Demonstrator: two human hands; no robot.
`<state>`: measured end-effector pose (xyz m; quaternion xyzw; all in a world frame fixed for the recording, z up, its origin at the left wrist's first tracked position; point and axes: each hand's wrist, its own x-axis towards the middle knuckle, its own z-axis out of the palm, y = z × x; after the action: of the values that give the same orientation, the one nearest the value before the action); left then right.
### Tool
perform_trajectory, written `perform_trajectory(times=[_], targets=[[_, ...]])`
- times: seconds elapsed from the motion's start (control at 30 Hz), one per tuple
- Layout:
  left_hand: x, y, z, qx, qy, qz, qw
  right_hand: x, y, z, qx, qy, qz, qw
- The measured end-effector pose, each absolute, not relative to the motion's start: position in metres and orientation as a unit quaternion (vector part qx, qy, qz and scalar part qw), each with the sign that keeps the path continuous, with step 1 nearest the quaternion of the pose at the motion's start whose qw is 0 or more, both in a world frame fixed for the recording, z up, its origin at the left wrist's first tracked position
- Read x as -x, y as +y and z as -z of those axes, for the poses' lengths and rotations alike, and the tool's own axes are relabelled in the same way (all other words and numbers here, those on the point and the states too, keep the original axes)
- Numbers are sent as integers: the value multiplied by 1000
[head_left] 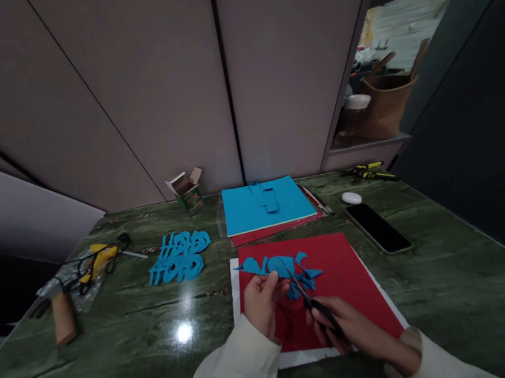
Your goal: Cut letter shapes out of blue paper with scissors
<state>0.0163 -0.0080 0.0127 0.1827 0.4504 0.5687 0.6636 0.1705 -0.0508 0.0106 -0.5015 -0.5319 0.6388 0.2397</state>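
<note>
In the head view my left hand (261,302) pinches a piece of blue paper (252,266) between thumb and fingers, above a red sheet (353,281). My right hand (344,324) is closed around the black handles of a pair of scissors (322,312). The blades point up and left, and they reach the blue paper. Cut blue scraps (312,276) show beside and below the blades; I cannot tell which are still joined to the held piece. White paper (303,357) sticks out from under the red sheet.
Blue cut-out lettering (180,258) lies to the left. A blue paper stack (241,213) is behind the red sheet, near a small open box (188,193). A phone (377,228) and white round case (352,198) are right; a yellow glue gun (103,256) is far left.
</note>
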Motion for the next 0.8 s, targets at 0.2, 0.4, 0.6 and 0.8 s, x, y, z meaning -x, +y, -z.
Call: perform_trajectory(times=[0.2, 0.4, 0.6, 0.8], targets=[[-16, -8, -12, -183, 448, -570, 664, -170, -51, -12, 497, -534, -641, 238], [-16, -8, -12, -175, 449, -570, 665, -170, -50, -7, 504, -535, -634, 241], [-16, -8, -13, -179, 446, -572, 665, -168, -49, -7, 497, -534, -639, 242], [-16, -8, -11, -182, 445, -571, 665, -168, -50, -9, 497, -538, -635, 246]])
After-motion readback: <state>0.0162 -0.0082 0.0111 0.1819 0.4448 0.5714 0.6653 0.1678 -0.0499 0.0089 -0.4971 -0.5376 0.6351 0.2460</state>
